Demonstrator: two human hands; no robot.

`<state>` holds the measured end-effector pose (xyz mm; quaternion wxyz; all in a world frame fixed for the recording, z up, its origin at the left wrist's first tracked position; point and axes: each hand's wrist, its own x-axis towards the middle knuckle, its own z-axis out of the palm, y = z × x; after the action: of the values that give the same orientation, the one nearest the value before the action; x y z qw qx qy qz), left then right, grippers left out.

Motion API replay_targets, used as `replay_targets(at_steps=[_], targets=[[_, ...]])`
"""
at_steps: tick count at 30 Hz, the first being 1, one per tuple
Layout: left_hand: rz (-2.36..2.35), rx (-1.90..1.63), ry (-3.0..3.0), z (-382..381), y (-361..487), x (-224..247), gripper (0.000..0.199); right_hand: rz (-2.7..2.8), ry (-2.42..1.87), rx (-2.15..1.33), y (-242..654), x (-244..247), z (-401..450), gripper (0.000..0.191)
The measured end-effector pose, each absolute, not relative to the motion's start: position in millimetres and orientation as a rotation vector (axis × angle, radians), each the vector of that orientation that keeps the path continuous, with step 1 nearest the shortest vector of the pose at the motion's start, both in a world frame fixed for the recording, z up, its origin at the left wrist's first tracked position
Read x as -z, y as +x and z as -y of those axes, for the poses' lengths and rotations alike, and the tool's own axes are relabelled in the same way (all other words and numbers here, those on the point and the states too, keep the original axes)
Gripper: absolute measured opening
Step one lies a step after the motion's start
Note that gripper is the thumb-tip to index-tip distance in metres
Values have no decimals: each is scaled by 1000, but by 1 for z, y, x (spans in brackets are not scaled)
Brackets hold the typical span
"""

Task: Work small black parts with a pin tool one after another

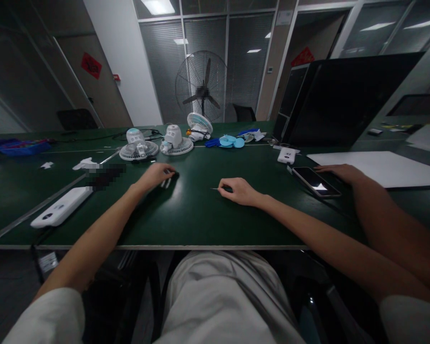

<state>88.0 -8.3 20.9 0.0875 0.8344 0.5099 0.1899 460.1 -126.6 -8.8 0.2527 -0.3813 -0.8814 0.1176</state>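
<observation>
My left hand (156, 176) rests low over the green table (197, 220), its fingers pinched at a small dark item near their tips. Small white pieces (166, 182) lie just below those fingers. To the right, my right hand (238, 190) is closed around a thin pointed tool (214, 188), whose metal tip sticks out to the left; the rest of it is hidden in the fingers. Beyond my hands stand two white fan heads (138, 145) (175, 140), face down, and a third, tilted one (199, 127). Light blue fan blades (231, 141) lie beside them.
Another person's hand (340, 172) lies at the right by a phone (316, 181) and a white sheet (383, 167). A large black monitor (354, 100) stands behind. On the left are a white power strip (62, 206) and a blue tray (23, 147).
</observation>
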Motion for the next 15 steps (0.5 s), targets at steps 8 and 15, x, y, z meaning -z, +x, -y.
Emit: replay_targets(at_steps=[8,15], targets=[[-2321,-809,1957,-12,-11,-11,38,2397,-1017,-336,461,9,126,14],[-2478,-920,1642,-19,-22,0,40,2394,-1026,-326,461,11,125,14]])
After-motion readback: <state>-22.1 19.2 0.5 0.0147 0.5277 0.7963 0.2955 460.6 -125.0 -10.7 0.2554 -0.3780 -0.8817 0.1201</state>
